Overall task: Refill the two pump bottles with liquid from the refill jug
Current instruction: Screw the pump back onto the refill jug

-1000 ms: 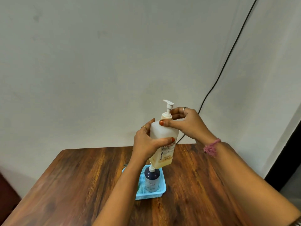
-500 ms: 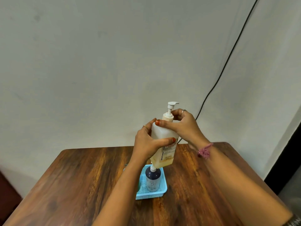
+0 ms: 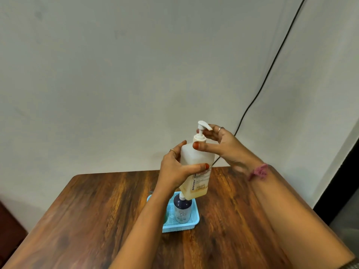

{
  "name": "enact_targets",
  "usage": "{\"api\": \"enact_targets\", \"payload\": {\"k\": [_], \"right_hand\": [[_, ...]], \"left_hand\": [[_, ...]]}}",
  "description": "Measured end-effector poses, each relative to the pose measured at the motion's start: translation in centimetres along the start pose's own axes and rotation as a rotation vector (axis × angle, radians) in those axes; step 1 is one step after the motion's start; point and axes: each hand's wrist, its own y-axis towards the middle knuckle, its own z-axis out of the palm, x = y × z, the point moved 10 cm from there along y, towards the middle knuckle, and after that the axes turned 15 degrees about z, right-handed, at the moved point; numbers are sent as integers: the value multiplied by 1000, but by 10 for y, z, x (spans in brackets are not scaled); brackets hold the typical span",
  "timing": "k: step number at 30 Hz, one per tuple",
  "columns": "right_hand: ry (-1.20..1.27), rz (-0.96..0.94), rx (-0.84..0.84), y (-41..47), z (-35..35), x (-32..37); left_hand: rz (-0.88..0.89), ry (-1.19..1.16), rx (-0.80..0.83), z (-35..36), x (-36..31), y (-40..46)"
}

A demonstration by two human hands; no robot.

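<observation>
A: Above the table's [image 3: 97,210] far middle, a pale pump bottle [image 3: 196,167] is held clear of the wood, tilted a little, amber liquid low in it, printed label on the near face

B: Hands?

A: The body is gripped by the left hand [image 3: 174,171], thumb across the front, fingers wrapped behind. At the white pump head [image 3: 201,130] the right hand [image 3: 223,146] is placed, thumb on the shoulder, fingers curled round the collar; whether the collar is pinched tight cannot be told

B: Second bottle?

A: A dark blue bottle [image 3: 182,209] is stood upright in a light blue mesh tray [image 3: 192,224], right below the held one. No jug can be seen

B: Handling?

A: Judged light, being nearly empty. Walls look thin and squeezable, smooth plastic, likely slippery if soap is spilled. The body is best held mid-height, and the collar, not the spout, should be taken for unscrewing; the spout looks thin and easily bent
</observation>
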Motion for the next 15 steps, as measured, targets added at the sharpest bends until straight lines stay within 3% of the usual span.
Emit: {"api": "enact_targets", "payload": {"k": [2,3,7,9,13,15], "right_hand": [[58,2,167,-4,3,4],[68,-6,169,-4,2,5],[77,-72,-245,-6,-7,2],[20,-76,-308,-4,-3,0],[-8,12,41,0,10,0],[-7,-13,114,-5,17,5]], "left_hand": [[-19,-3,4,0,3,0],[-21,-4,8,1,3,0],[-13,-16,-4,0,1,1],[-15,-18,4,-1,3,0],[-28,-35,25,-3,4,-1],[-34,-41,35,-4,3,-1]]}}
